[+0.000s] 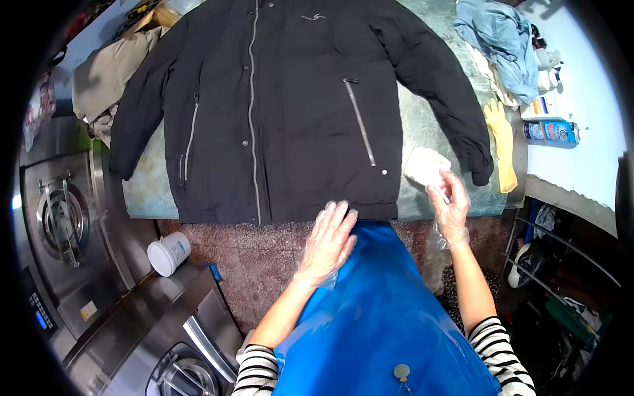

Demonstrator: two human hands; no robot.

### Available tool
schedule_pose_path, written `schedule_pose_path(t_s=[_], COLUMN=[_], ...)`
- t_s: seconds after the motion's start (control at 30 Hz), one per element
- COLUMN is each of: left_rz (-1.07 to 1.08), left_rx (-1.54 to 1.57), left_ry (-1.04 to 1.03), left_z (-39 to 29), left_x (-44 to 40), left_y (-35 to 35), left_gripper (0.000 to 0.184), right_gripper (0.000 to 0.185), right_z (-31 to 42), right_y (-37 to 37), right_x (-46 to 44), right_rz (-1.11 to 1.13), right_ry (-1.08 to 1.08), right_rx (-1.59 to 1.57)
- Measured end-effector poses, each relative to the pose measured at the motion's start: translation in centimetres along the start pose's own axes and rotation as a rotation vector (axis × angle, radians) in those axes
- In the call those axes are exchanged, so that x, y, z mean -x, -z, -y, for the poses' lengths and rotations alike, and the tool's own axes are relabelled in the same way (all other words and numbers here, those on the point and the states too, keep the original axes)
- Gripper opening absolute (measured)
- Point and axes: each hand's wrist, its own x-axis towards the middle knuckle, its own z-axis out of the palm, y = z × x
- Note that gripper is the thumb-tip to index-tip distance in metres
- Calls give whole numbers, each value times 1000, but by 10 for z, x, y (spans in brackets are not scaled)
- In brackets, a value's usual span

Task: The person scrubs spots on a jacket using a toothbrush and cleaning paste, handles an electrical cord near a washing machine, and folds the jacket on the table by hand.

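A black zip-up jacket [304, 132] lies spread flat, front side up, with its sleeves out to both sides. My left hand [328, 241], in a clear plastic glove, rests with fingers stretched out at the jacket's bottom hem. To the right of the jacket, my right hand [452, 208], gloved the same way, has its fingers closed on the near edge of a folded white cloth [424, 165]. The cloth is just above the tabletop or on it; I cannot tell which.
The greenish worktable [436, 125] carries a yellow rubber glove [500, 145] and light blue denim [498, 43] at right. A blue spray can [551, 132] lies on the white ledge. Beige clothing [112, 72], steel machines [63, 218] and a white bucket [169, 254] are at left.
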Motion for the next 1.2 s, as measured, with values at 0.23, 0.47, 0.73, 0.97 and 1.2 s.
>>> schedule_pose_path(t_s=[0.23,0.47,0.73,0.97,1.2], left_rz=[-136,-40,165,205,214], left_rx=[-207,-68,41,-11,156], left_ry=[12,-218,-171,-262,-33], left_z=[12,30,22,26,28], left_x=[-60,-52,-11,16,20], left_y=[5,-21,-27,-28,16], left_gripper=[77,69,69,64,52], right_gripper=[22,27,30,17,19], right_z=[3,6,4,-3,12], right_y=[5,37,34,28,22], right_x=[-9,6,6,8,14], right_rz=[143,95,22,-28,-64], right_ry=[-86,-300,-408,-42,-94], right_rx=[23,-144,-127,150,111])
